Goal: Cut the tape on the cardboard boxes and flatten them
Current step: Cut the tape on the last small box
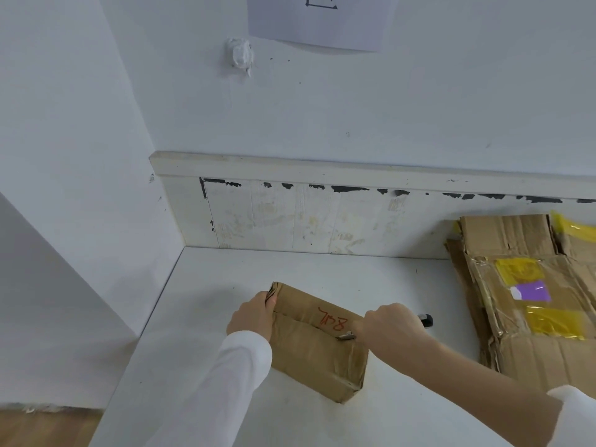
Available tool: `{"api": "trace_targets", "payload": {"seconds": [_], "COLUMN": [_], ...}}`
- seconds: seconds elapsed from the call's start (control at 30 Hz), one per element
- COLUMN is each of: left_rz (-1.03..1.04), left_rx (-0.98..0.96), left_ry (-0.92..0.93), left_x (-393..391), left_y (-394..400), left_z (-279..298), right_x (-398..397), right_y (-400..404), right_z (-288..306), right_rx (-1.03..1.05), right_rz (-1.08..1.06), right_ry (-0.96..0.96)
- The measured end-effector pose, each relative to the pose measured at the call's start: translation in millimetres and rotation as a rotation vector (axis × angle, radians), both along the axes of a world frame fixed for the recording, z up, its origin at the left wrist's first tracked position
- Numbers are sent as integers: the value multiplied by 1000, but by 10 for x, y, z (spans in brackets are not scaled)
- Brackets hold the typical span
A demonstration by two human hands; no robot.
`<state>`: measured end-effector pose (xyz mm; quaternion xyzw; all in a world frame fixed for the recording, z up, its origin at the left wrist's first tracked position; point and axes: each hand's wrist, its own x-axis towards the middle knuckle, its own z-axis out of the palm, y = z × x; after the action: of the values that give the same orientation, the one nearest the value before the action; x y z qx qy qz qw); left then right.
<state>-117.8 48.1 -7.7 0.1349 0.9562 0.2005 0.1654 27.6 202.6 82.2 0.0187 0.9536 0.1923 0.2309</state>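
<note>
A small brown cardboard box (317,346) with red writing on top sits on the white table (200,333). My left hand (253,316) grips the box's far left corner. My right hand (392,325) is curled round a utility knife (425,319); its black end sticks out to the right, and its metal blade tip (345,336) lies on the box top near the right edge, by the centre seam.
A pile of flattened cardboard boxes (532,301) with yellow and purple tape lies at the table's right. A white wall with a ledge (322,169) runs behind the table, and another wall closes the left side. Wood floor (42,427) shows at lower left.
</note>
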Motion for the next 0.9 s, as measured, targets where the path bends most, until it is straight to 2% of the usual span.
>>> {"api": "trace_targets", "payload": {"seconds": [0.23,0.57,0.63,0.7,0.77,0.8,0.9], "left_rz": [12,-17,-194,-528,-804,-871,-890], "left_rx": [8,-39,-111,-62,-54,-61,-88], "left_ry": [6,69,315,456,411,375,365], "left_x": [-16,17,9,-3,53,89,128], "left_y": [31,59,98,174,260,282,257], "left_z": [-1,15,42,75,92,65,-15], "right_x": [286,641,678,718,777,796,822], "right_y": [200,410,403,396,378,359,313], "right_z": [-57,-198,-218,-250,-248,-237,-391], "right_rx": [0,-94,-96,-105,-121,-117,-250], "right_rz": [-32,-123,-134,-170,-172,-164,-127], "right_ry": [18,144,149,154,224,267,314]}}
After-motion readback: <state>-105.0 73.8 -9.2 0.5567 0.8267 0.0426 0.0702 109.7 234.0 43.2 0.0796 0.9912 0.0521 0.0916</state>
